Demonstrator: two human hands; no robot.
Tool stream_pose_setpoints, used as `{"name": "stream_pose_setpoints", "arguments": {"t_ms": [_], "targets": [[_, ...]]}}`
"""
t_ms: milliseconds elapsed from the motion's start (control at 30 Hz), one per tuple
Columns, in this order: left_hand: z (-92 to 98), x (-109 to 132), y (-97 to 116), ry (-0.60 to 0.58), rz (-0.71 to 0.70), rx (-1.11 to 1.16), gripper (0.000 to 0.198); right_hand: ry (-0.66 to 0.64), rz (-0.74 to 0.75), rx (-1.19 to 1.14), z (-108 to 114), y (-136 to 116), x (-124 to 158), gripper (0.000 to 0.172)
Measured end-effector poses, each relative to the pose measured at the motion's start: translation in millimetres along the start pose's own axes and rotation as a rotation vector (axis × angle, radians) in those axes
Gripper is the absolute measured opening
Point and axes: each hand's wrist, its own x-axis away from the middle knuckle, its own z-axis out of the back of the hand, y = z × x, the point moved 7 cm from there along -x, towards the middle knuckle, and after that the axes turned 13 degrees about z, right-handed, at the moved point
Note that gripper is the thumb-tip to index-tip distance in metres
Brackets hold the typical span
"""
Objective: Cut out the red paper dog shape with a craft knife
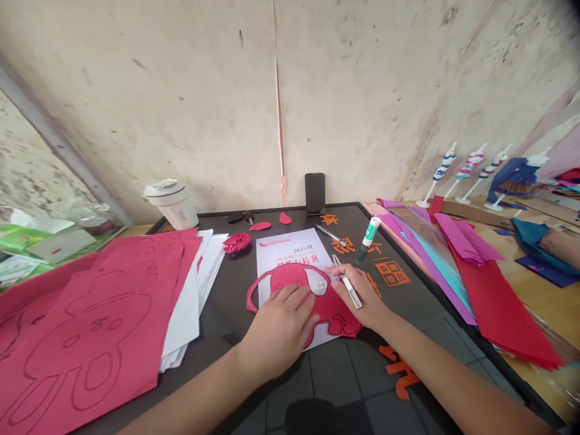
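the left hand [278, 329] lies open and flat, fingers spread, pressing down on a red paper elephant [328, 305]. the elephant sits on a white booklet [290, 257] near the middle of the dark tabletop [231, 320], partly hanging over the booklet's lower edge. the right hand [360, 296] is clenched around a silver craft knife [348, 291], its tip angled down at the elephant's pale ear, close to the left hand's fingertips

to the left, a pile of red paper [86, 326] with an elephant outline pressed into its top sheet lies against a stack of white paper [188, 302]. a crumpled red paper flower [236, 242] and two small red scraps [260, 226] sit above the booklet. to its right are a pen [330, 235], a glue stick [370, 239] and orange paper characters [392, 273]. a phone [315, 193] leans on the wall behind, beside a white cup [173, 203], while sheets of coloured paper [498, 296] fan out past the tabletop's right edge
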Motion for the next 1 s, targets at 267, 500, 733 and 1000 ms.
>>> {"name": "stream_pose_setpoints", "arguments": {"t_ms": [267,500,733,1000], "targets": [[-52.9,-42,-15,-0.167,0.111,-0.023,0.048,0.023,-0.068,0.032,-2,10,-1,0.020],[-58.1,-29,-18,-0.220,0.120,0.018,0.053,0.022,-0.100,-0.027,-2,9,0,0.019],[-54.7,-25,-10,-0.166,0.091,-0.006,0.050,0.159,-0.191,-0.257,7,17,4,0.028],[-53.0,-20,-11,-0.223,0.052,0.046,0.059,0.193,-0.204,-0.412,7,26,7,0.030]]}}
